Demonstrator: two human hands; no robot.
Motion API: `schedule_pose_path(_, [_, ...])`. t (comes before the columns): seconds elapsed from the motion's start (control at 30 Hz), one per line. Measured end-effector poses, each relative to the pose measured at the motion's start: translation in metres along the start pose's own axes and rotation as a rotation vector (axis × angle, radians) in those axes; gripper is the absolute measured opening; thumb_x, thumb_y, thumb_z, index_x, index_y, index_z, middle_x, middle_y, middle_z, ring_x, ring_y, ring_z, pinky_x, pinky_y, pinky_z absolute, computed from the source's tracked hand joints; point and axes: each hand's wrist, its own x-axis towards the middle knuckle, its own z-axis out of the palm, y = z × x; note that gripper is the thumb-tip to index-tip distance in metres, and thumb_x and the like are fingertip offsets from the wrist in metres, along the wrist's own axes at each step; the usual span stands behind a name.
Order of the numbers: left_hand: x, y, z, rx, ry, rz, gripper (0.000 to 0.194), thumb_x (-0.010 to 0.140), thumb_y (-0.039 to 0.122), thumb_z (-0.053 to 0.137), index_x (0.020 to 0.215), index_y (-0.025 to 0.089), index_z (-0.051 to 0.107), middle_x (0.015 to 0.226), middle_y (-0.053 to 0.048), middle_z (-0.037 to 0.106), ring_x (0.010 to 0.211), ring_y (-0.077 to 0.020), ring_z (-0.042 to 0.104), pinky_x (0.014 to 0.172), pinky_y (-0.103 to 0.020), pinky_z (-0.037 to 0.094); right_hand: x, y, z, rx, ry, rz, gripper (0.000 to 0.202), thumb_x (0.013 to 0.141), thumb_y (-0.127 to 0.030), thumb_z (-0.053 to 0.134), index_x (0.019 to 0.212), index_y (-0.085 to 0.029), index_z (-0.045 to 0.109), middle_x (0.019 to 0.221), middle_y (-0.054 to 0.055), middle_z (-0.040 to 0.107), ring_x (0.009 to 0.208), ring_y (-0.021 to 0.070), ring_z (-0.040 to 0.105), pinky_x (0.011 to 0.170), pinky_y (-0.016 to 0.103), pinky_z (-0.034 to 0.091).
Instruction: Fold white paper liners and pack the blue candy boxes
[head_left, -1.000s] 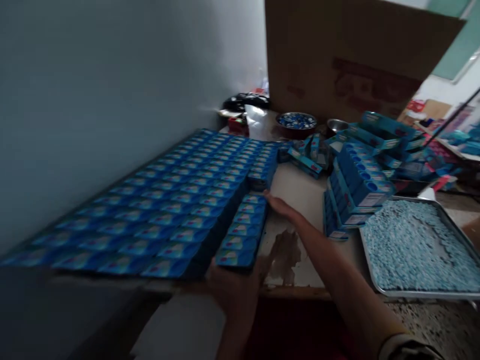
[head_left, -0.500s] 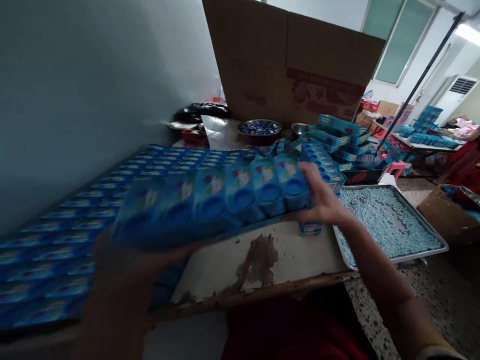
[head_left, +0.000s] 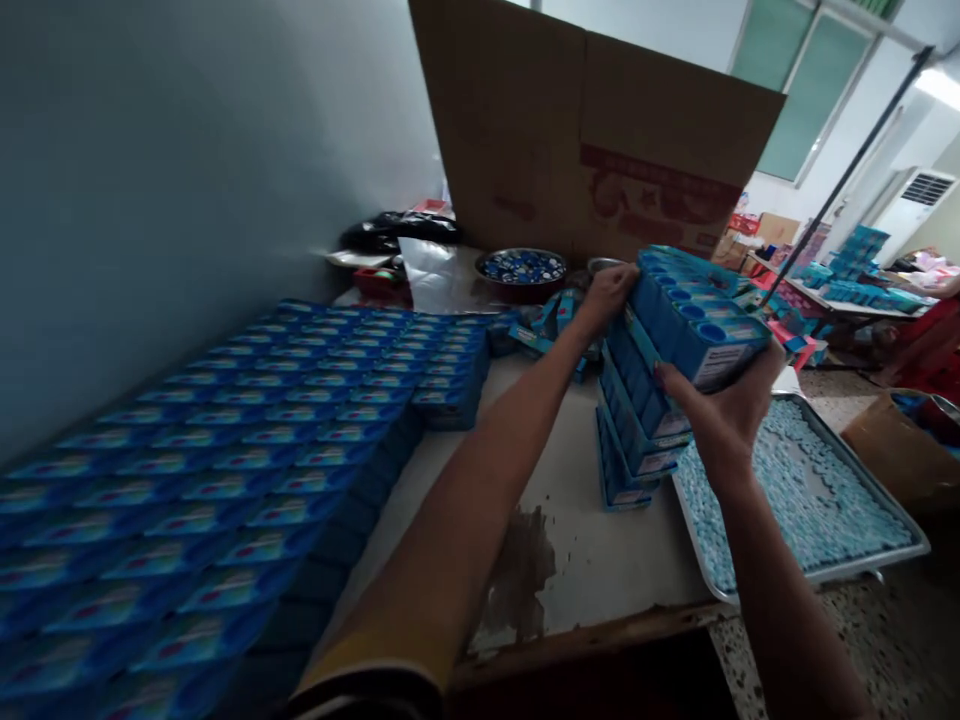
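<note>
A tray of small blue boxes (head_left: 682, 310), each with a round recess in its top, sits on a stack of similar filled trays (head_left: 637, 440). At the tray's far left corner my left hand (head_left: 609, 292) is closed, its fingertips partly hidden. My right hand (head_left: 724, 410) grips the near end, thumb on the left side and fingers round the right. To the left, many more blue boxes (head_left: 247, 450) stand in close rows on the worktable (head_left: 585, 560).
A metal tray of small pale-blue pieces (head_left: 810, 500) lies right of the stack. Farther back are a bowl of blue and white pieces (head_left: 523, 268), silver sheeting (head_left: 435, 280) and a tall cardboard sheet (head_left: 600, 130). An open carton (head_left: 900, 440) stands at far right.
The tray of blue boxes has moved from in front of me to the right, turned lengthwise, and onto the stack. Both hands have travelled with it; the left one reaches across the table.
</note>
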Motion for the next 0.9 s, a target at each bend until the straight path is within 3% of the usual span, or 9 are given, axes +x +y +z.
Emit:
schedule_pose_path(0.17, [-0.013,-0.011,-0.005,0.054,0.058,-0.011,0.059,0.094,0.063,0.059,0.118,0.012,0.074,0.117,-0.013,0.078,0.114,-0.0267,0.070,0.103,-0.037,0.051,-0.005,0.012,-0.003,0.032,-0.070,-0.012,0.115,0.064,-0.075,0.083,0.153,-0.024,0.030,0.142,0.015,0.044,0.137,0.0390,0.045,0.117,0.065,0.036])
schedule_pose_path(0.27, [-0.045,-0.002,-0.013,0.070,0.171,-0.089,0.059,0.093,0.062,0.060,0.125,0.013,0.071,0.111,-0.013,0.079,0.103,-0.0252,0.073,0.094,-0.035,0.054,-0.011,0.026,-0.021,0.138,-0.145,-0.036,0.113,0.072,-0.083,0.072,0.158,-0.024,0.027,0.141,0.015,0.046,0.133,0.0363,0.050,0.112,0.061,0.042])
schedule_pose_path(0.4, [-0.137,0.006,-0.046,0.271,0.283,-0.263,0.052,0.088,0.061,0.061,0.109,0.016,0.076,0.108,-0.012,0.079,0.097,-0.0249,0.073,0.091,-0.036,0.055,-0.012,0.057,-0.061,0.153,-0.147,-0.039,0.086,0.086,-0.071,0.067,0.155,-0.029,0.037,0.128,0.010,0.056,0.115,0.0267,0.060,0.096,0.049,0.054])
schedule_pose_path(0.5, [-0.220,-0.009,-0.077,0.544,0.232,-0.411,0.048,0.082,0.060,0.062,0.101,0.018,0.077,0.108,-0.011,0.080,0.102,-0.0295,0.072,0.097,-0.043,0.054,0.011,0.093,-0.082,0.043,-0.121,0.004,0.062,0.088,-0.057,0.071,0.139,-0.028,0.053,0.119,0.007,0.060,0.109,0.0241,0.061,0.092,0.046,0.056])
schedule_pose_path(0.57, [-0.274,-0.021,-0.089,0.591,0.150,-0.561,0.050,0.078,0.060,0.061,0.102,0.019,0.076,0.109,-0.012,0.079,0.103,-0.0321,0.073,0.094,-0.043,0.056,0.042,0.120,-0.086,-0.010,-0.108,0.012,0.058,0.086,-0.056,0.073,0.134,-0.027,0.057,0.119,0.007,0.061,0.106,0.0241,0.061,0.091,0.046,0.056])
schedule_pose_path(0.63, [-0.318,-0.028,-0.092,0.630,0.102,-0.687,0.052,0.078,0.062,0.060,0.108,0.023,0.075,0.114,-0.011,0.079,0.105,-0.0335,0.074,0.091,-0.045,0.058,0.080,0.145,-0.078,-0.060,-0.162,-0.047,0.065,0.080,-0.054,0.079,0.135,-0.026,0.057,0.126,0.010,0.060,0.111,0.0267,0.059,0.096,0.049,0.054])
schedule_pose_path(0.7, [-0.348,-0.031,-0.089,0.717,0.037,-0.637,0.050,0.079,0.062,0.057,0.108,0.025,0.075,0.120,-0.010,0.077,0.117,-0.0354,0.070,0.101,-0.049,0.055,0.120,0.163,-0.060,-0.104,-0.283,-0.119,0.071,0.078,-0.049,0.082,0.139,-0.024,0.056,0.131,0.012,0.058,0.116,0.0294,0.057,0.100,0.050,0.051])
schedule_pose_path(0.8, [-0.363,-0.036,-0.083,0.854,-0.032,-0.550,0.045,0.081,0.061,0.055,0.103,0.028,0.076,0.119,-0.009,0.076,0.119,-0.0362,0.067,0.107,-0.053,0.052,0.166,0.175,-0.022,-0.199,-0.433,-0.150,0.071,0.081,-0.040,0.078,0.144,-0.017,0.053,0.133,0.016,0.056,0.117,0.0313,0.055,0.102,0.051,0.048])
schedule_pose_path(0.9, [-0.361,-0.043,-0.080,0.958,-0.092,-0.468,0.045,0.081,0.061,0.056,0.100,0.026,0.077,0.115,-0.010,0.076,0.118,-0.0367,0.067,0.107,-0.052,0.052,0.186,0.175,0.016,-0.298,-0.577,-0.244,0.076,0.080,-0.036,0.078,0.147,-0.015,0.050,0.138,0.019,0.051,0.124,0.0353,0.050,0.105,0.054,0.044])
